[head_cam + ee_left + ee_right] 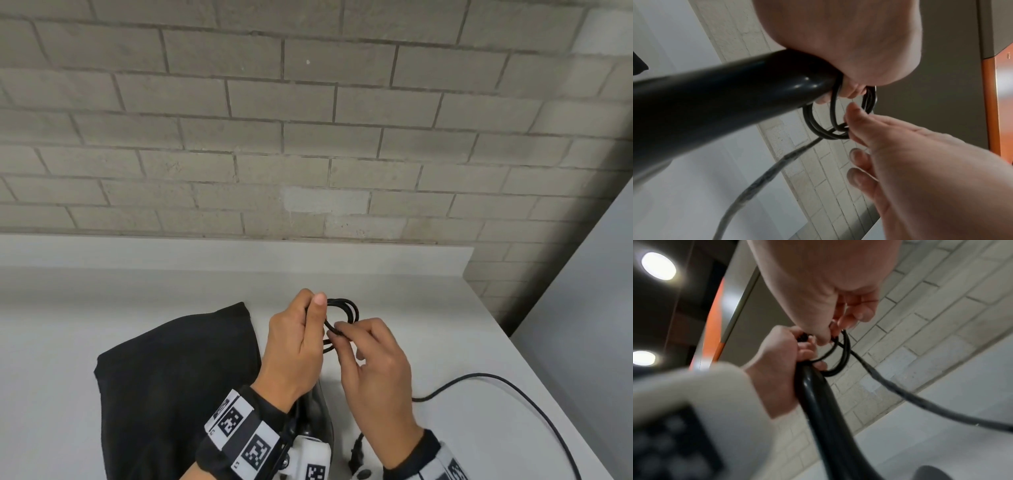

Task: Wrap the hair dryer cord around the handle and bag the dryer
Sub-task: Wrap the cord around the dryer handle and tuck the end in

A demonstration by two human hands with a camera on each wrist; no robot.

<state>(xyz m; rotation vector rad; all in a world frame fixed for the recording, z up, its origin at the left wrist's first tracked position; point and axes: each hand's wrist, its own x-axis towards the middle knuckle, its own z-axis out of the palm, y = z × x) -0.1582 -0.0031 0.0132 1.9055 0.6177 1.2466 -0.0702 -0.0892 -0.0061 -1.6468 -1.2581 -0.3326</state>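
My left hand (301, 329) grips the end of the black hair dryer handle (725, 97), with cord loops (346, 308) gathered at its fingers. The dryer body (317, 407) shows below my left wrist, mostly hidden. My right hand (346, 330) pinches the black cord at the loops (830, 129), thumb and forefinger closed on it. In the right wrist view the handle (818, 394) runs down from the left hand (777, 356), and the loose cord (900, 394) trails off to the right. A black cloth bag (171, 377) lies flat on the counter, left of both hands.
The rest of the cord (513, 394) curves over the white counter (102, 308) at the right, with the plug (358, 452) near my right wrist. A brick wall (308, 137) stands behind the counter. The counter's right edge runs diagonally at the lower right.
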